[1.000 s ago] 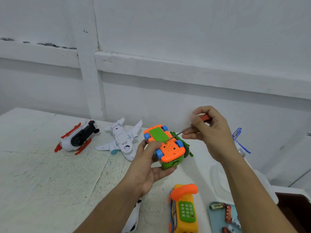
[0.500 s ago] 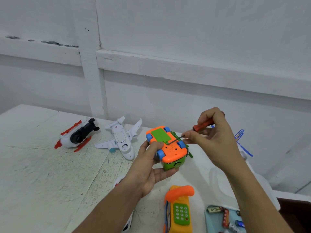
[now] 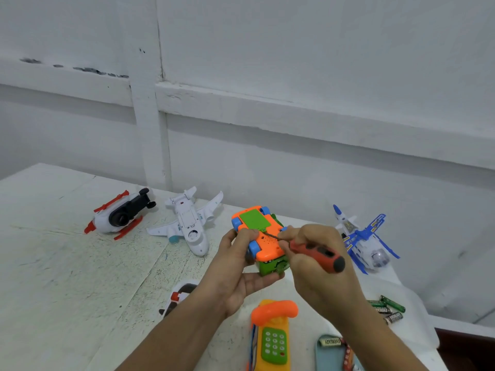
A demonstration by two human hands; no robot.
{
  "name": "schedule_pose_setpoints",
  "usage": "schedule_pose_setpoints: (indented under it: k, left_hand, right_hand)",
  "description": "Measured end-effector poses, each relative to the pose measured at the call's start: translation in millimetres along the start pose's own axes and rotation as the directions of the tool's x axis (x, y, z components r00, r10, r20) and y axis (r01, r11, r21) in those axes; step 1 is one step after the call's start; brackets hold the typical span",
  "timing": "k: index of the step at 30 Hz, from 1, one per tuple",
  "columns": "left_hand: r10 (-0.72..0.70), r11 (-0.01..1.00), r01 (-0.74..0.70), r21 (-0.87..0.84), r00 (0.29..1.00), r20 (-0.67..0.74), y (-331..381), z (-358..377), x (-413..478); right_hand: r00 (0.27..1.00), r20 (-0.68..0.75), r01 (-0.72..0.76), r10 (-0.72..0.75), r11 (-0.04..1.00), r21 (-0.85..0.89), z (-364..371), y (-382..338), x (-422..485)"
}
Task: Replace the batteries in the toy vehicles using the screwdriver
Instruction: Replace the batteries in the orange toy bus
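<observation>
The clearest writing I can read is "EVEREADY", upside down on a battery (image 3: 331, 341) lying in a pale blue tray (image 3: 327, 358) at the bottom edge, right of centre. A reddish battery lies beside it in the same tray; its print is too blurred for me to read. At the lower right, loose green batteries (image 3: 387, 309) lie in a small cluster on the white table (image 3: 67, 277); their lettering is too small to be sure of.

At centre frame, my left hand (image 3: 235, 271) grips the toy car (image 3: 267, 243) from beneath, thumb over its orange underside, wheels up. My right hand (image 3: 318, 282) is wrapped round the red and black handle of the screwdriver (image 3: 317, 254), whose tip sits at the near edge of the green battery cover (image 3: 254, 219).

A yellow toy phone (image 3: 273, 341) with an orange handset and green keypad lies below the car. A white toy airplane (image 3: 187, 223), belly up, and a white, red and black toy helicopter (image 3: 120, 214) sit at the left; a blue and white toy plane (image 3: 364, 241) sits at the right.
</observation>
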State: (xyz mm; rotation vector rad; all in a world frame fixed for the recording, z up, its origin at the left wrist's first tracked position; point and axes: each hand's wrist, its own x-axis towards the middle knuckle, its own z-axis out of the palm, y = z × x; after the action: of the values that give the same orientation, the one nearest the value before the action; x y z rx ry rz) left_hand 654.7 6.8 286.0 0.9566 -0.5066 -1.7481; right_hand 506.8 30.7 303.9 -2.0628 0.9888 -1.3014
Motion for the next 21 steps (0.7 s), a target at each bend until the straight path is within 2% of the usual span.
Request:
schedule_pose_setpoints:
  k: [3,6,7,10,12,13,14,16,18,21]
  left_hand:
    - [0.006,1.0,-0.006,0.02,1.0,-0.001,0.2,3.1,-0.8]
    - [0.021,0.999,-0.02,0.024,1.0,-0.012,-0.3,5.2,-1.9]
    - [0.026,0.999,-0.026,0.028,1.0,-0.014,-0.7,5.9,-1.8]
    - [0.055,0.998,-0.054,0.037,0.998,-0.029,-3.1,6.5,-0.3]
    - [0.081,0.996,-0.079,0.046,0.996,-0.039,-4.1,5.0,1.1]
    - [0.092,0.994,-0.09,0.057,0.995,-0.04,-4.6,3.8,1.5]
    - [0.102,0.992,-0.099,0.072,0.994,-0.04,-5.1,2.9,1.7]
    - [0.121,0.988,-0.116,0.104,0.992,-0.043,-7.4,1.6,2.2]
    - [0.14,0.982,-0.134,0.131,0.989,-0.043,-9.8,1.9,2.5]
    - [0.179,0.969,-0.17,0.181,0.983,-0.031,-13.5,4.3,2.7]
  right_hand:
    - [0.996,-0.034,0.088,-0.086,0.994,0.069,1.6,4.4,4.6]
    - [0.986,0.022,0.16,-0.166,0.975,0.152,-2.7,13.6,1.9]
    - [0.984,-0.011,0.179,-0.18,0.969,0.17,-1.4,14.2,2.6]
    - [0.977,-0.185,0.136,-0.111,0.982,0.128,2.1,23.9,4.1]
    - [0.901,-0.395,0.172,-0.179,0.984,-0.053,2.2,27.0,10.9]
    - [0.854,-0.485,0.19,-0.188,0.981,-0.045,0.0,26.9,13.8]
    - [0.833,-0.546,0.148,-0.085,0.986,0.071,-3.4,20.5,17.8]
    - [0.828,-0.528,0.006,0.185,0.941,0.339,-10.8,12.4,22.6]
    - [0.804,-0.444,-0.143,0.396,0.853,0.502,-23.3,5.9,32.2]
    - [0.785,-0.182,-0.377,0.592,0.69,0.617,-45.2,5.8,52.5]
